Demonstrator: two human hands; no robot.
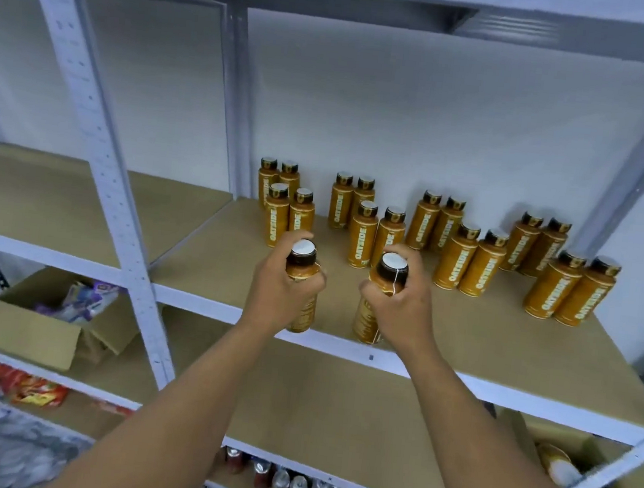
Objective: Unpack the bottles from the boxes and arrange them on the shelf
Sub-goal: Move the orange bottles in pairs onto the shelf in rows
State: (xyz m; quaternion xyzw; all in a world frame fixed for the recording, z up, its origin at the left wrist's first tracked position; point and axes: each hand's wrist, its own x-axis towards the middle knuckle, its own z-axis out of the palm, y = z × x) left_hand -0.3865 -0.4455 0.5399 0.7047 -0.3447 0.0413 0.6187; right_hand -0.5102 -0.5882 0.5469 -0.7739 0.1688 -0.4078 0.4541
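Bottles: one in each hand, near shelf (460, 349) front edge. L hand (281, 293) grips left bottle (303, 259), R hand (401, 304) grips right bottle (389, 270). Bottoms maybe touch board, hard to see. More bottles (451, 241) stand behind in pairs.

Person's bare left hand (282, 287), bare right hand (401, 304), each on a long bare arm, left forearm (193, 397), right forearm (490, 440), uncovered from wrist to the view's lower edge, knuckles faintly ridged on both hands
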